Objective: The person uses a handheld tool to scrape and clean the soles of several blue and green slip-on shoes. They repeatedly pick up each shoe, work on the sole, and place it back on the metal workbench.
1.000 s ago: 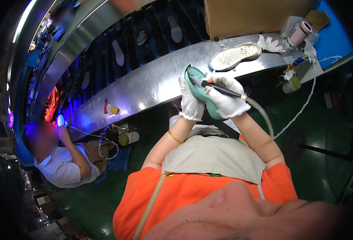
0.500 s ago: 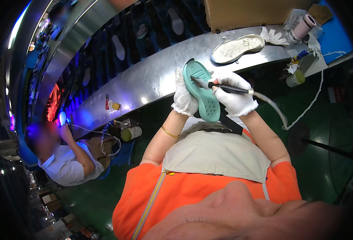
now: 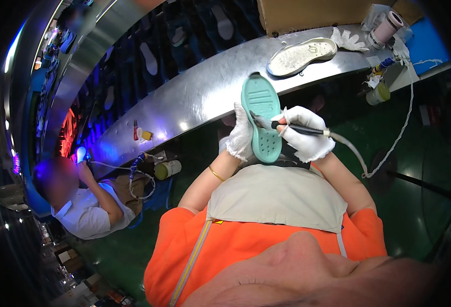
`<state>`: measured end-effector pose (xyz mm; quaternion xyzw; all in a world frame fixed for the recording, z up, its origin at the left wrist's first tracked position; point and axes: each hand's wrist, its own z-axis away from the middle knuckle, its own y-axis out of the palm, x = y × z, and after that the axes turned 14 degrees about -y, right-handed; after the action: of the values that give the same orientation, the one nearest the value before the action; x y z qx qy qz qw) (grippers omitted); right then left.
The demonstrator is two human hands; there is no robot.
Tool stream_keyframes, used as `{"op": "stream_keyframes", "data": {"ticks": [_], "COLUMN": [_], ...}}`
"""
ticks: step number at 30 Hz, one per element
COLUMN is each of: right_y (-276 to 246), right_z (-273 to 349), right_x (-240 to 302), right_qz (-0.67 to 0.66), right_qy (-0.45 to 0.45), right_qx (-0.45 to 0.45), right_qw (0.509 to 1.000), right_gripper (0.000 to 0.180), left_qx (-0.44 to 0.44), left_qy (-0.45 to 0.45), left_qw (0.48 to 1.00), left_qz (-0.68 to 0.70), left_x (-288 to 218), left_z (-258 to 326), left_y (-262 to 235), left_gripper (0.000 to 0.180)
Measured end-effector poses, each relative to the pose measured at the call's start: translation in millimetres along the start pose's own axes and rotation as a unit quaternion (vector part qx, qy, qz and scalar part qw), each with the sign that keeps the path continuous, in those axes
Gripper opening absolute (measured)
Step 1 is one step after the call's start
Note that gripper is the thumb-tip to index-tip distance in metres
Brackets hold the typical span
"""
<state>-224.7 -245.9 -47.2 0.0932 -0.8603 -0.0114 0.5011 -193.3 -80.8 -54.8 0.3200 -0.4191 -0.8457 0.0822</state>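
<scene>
A teal shoe sole is held up in front of my chest, with raised bars at its far end and small holes at its near end. My left hand, in a white knit glove, grips its left edge. In my gloved right hand is a brush with a dark handle, a hose running from its back end. The brush's bristles touch the middle of the sole near its left rim. Beyond my hands, a white shoe sole lies on the metal bench.
The curved metal bench borders a dark conveyor carrying several soles. A cardboard box, white gloves and a pink bottle stand at the far right. A co-worker sits at the left holding a lit brush.
The teal sole has turned more upright and shifted slightly right. The brush has moved down along it, from the barred end toward the middle. Both hands keep their holds.
</scene>
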Motion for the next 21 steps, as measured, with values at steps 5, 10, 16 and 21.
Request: {"op": "stream_keyframes", "data": {"ticks": [5,10,16,21], "right_y": [-1.3,10.1,10.4,13.7], "right_z": [-18.2,-28.3,-35.9,-34.9], "right_x": [-2.5,8.0,-4.1,2.4], "right_qz": [-0.025,-0.015,0.005,-0.154], "right_qy": [0.019,-0.046,-0.107,0.085], "right_qx": [-0.053,0.019,0.017,-0.023], "right_qw": [0.998,0.999,0.994,0.984], "right_gripper": [0.011,0.012,0.009,0.008], "left_qx": [0.027,0.106,0.169,0.21], "left_qy": [0.08,0.144,0.193,0.207], "left_qw": [0.996,0.982,0.961,0.95], "left_qz": [-0.027,0.065,0.104,0.105], "left_x": [-16.8,-34.5,-52.0,-61.5], "left_z": [-16.1,-23.0,-25.3,-34.0], "left_y": [-2.7,0.6,6.3,1.5], "left_gripper": [0.096,0.096,0.109,0.111]}}
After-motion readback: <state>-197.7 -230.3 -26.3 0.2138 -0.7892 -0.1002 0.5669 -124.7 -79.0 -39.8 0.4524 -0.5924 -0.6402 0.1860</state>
